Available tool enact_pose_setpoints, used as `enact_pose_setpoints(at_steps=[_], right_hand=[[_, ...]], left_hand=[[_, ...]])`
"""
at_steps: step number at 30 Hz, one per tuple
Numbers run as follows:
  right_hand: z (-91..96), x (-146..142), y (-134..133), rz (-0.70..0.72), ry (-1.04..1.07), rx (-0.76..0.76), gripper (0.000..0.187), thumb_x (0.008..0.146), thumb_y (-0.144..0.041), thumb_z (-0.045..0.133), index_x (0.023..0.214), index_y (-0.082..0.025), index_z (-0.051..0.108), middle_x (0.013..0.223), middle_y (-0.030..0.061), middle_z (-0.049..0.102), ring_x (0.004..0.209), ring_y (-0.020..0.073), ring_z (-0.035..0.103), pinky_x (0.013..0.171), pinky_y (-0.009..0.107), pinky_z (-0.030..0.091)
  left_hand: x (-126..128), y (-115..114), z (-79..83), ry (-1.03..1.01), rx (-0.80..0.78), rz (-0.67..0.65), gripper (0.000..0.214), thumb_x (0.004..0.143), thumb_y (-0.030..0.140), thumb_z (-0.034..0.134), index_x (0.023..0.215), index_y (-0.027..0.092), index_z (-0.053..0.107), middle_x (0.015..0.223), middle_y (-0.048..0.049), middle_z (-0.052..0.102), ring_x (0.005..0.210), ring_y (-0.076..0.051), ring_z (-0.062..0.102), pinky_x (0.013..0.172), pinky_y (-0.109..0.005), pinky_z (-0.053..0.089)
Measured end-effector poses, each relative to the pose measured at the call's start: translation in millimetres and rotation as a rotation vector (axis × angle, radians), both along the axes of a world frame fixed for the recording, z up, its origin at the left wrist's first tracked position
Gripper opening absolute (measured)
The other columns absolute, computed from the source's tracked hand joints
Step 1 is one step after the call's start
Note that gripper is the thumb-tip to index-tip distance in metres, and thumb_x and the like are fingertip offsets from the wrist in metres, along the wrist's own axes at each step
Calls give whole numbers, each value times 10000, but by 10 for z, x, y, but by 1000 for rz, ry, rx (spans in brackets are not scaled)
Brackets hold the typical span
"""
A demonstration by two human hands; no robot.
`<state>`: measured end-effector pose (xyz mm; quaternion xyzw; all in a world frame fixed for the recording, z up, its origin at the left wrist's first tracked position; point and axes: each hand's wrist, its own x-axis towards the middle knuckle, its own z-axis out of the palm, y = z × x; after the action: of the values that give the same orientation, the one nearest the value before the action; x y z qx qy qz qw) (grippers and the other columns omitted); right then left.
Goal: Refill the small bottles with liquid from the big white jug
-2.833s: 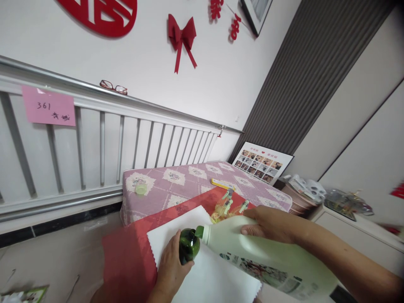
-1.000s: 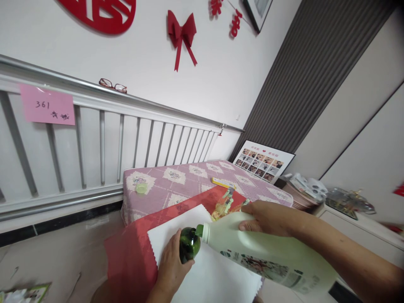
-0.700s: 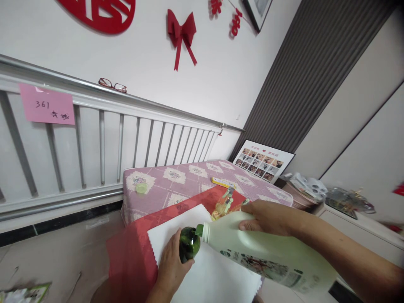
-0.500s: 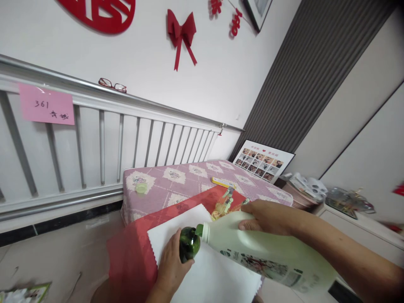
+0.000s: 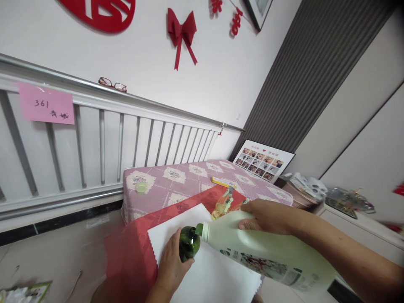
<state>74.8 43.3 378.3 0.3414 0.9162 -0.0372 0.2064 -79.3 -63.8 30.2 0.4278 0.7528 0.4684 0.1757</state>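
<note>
My left hand (image 5: pixel 173 261) is wrapped round a small dark green bottle (image 5: pixel 190 244), tilted with its neck toward the right. In my right hand (image 5: pixel 261 216) is a large pale green jug (image 5: pixel 271 256), tipped nearly on its side, with a printed label on its face. The jug's green spout (image 5: pixel 199 229) meets the mouth of the small bottle. Whether liquid flows between them cannot be made out. Beneath both lies a white sheet with a scalloped edge (image 5: pixel 208 277), on a red cloth (image 5: pixel 132 248).
A floral-covered table (image 5: pixel 176 179) carries a light green cap or cup (image 5: pixel 141 187), a yellow-and-white box (image 5: pixel 223 182) and a yellowish object with pump tops (image 5: pixel 224 206). Behind stands a white radiator (image 5: pixel 158 141) with eyeglasses (image 5: pixel 112 84) above. A photo board (image 5: pixel 263 160) leans at the far end.
</note>
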Motion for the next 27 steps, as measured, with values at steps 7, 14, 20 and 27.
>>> enact_pose_setpoints(at_steps=[7,14,20,27], right_hand=[[-15,9,4,-29,-3,5,403,857,-545,517,990,-190,653,1067,140,732,946,322,679,747,372,464],[-25,-11,29,-34,-19,-4,406,856,-553,516,990,-193,650,1073,135,728,956,317,680,759,374,477],[-18,6,23,-37,-24,2,414,846,-574,521,987,-209,658,1076,126,731,958,317,682,749,358,481],[-9,-4,23,-33,-29,-2,414,854,-555,512,1012,-202,662,1078,128,733,945,314,683,754,363,483]], left_hand=[[-16,6,1,1,8,-4,896,668,287,628,1482,190,268,1555,-112,428,1427,-261,410,1210,-432,318],[-17,5,-52,1,39,-1,929,657,293,641,1494,195,251,1541,-111,450,1421,-274,422,1203,-440,327],[-15,-6,-10,-11,26,-7,957,663,293,641,1512,189,213,1538,-107,451,1414,-267,427,1198,-427,330],[-4,-12,10,-16,11,-2,956,667,298,638,1515,191,208,1543,-98,445,1420,-261,416,1202,-419,320]])
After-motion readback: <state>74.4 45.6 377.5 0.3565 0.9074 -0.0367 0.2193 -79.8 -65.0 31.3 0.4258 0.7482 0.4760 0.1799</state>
